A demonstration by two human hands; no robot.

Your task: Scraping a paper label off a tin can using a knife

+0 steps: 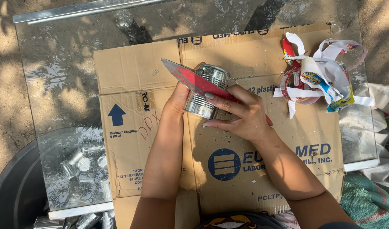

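My left hand (177,99) grips a bare silver tin can (207,85) from behind, holding it tilted above a flattened cardboard box (131,68). My right hand (241,114) holds a red knife (190,78) whose blade lies across the can's side, the tip pointing up and left. The knife's handle is hidden inside my fingers. Both forearms reach in from the bottom edge.
A heap of torn paper can labels (319,76) lies at the cardboard's far right. The cardboard rests on a glass-topped table (58,85). Under the glass at lower left, a dark tub (12,191) holds several bare cans (82,163). A green sack (368,201) sits at lower right.
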